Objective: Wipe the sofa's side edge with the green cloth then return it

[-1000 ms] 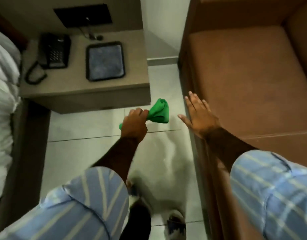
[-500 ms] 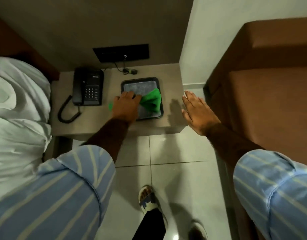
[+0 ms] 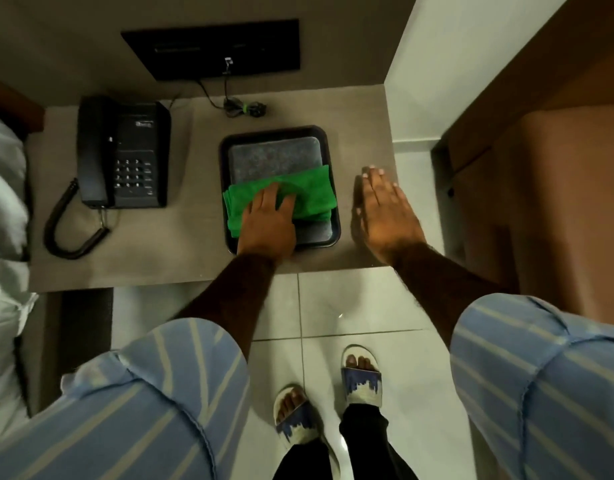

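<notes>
Near the middle of the frame sits one black tray (image 3: 333,188) on the grey bedside table (image 3: 180,244). Inside the tray lies a grey mat (image 3: 274,155), and across the lower half of that mat is the green cloth (image 3: 312,194), spread in loose folds from the tray's left wall to its right wall. That is everything the tray holds: one mat, one cloth.

My left hand (image 3: 269,225) lies palm down on the cloth, fingers (image 3: 270,199) slightly spread and pressing flat on the fabric, not curled around it. My right hand (image 3: 381,209) is just to the right of the tray, over the table's right edge, open and flat with the fingers held together; I cannot tell whether it touches the tabletop.

In the upper left part of the frame one black telephone (image 3: 125,154) stands on the same table, its coiled cord (image 3: 69,237) looping below it. Above the tray, against the wall, is one dark panel (image 3: 212,46) with a thin cable (image 3: 243,109) bundled beneath it.

The brown sofa (image 3: 555,188) fills the right side of the frame, well apart from the cloth. White bedding (image 3: 4,202) runs down the left edge. At the bottom I count two striped blue sleeves (image 3: 142,410) and two feet in sandals (image 3: 361,379) on the tiled floor (image 3: 333,306).
</notes>
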A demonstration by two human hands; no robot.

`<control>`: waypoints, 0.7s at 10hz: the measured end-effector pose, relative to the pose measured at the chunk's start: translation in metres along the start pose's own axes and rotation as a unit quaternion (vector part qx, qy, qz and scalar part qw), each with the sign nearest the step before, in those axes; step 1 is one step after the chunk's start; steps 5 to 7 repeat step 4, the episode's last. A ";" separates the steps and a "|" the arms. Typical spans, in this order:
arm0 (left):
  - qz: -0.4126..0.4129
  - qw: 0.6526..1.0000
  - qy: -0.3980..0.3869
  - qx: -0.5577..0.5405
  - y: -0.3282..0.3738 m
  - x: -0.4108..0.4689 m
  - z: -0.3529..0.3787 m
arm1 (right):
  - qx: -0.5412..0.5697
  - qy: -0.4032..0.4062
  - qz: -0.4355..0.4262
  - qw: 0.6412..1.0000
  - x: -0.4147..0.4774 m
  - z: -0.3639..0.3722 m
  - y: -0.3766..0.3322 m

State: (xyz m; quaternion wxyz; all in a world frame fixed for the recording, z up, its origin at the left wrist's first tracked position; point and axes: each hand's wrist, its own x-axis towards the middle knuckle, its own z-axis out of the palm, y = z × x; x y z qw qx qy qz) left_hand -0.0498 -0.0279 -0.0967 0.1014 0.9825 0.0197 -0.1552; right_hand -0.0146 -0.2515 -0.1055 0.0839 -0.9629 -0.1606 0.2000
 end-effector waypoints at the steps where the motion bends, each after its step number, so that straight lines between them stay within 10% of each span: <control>1: 0.012 0.998 0.053 -0.028 0.000 -0.007 0.022 | -0.001 0.007 -0.020 1.000 0.008 0.022 0.009; 7: 0.021 1.000 -0.011 -0.014 0.002 -0.007 -0.022 | 0.028 -0.042 -0.036 0.998 0.014 -0.047 0.012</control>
